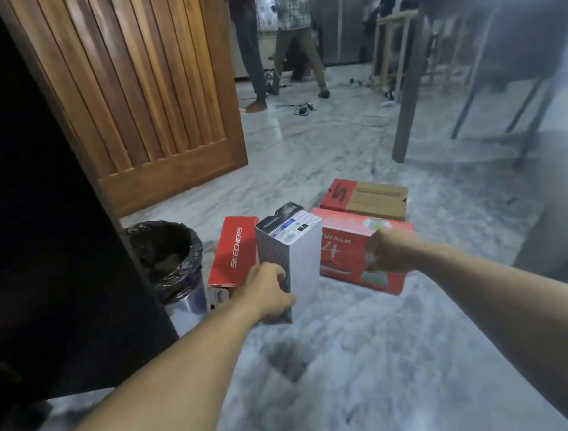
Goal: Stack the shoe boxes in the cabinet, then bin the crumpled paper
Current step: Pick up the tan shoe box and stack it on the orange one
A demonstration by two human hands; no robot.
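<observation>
A grey-white shoe box (299,248) stands on its side on the marble floor, and my left hand (268,290) grips its near left corner. Beside it on the right lies a red box marked WALK 4 (343,244); my right hand (387,249) holds its top right edge. A red Skechers box (234,250) lies behind on the left. A red-and-brown box (374,199) sits farther back. The dark cabinet (34,202) fills the left side with its wooden door (148,89) swung open. No crumpled paper is visible.
A bin with a black liner (173,256) stands against the cabinet, left of the boxes. Table and chair legs (410,101) rise at the right. People stand at the back near cables (300,108) on the floor.
</observation>
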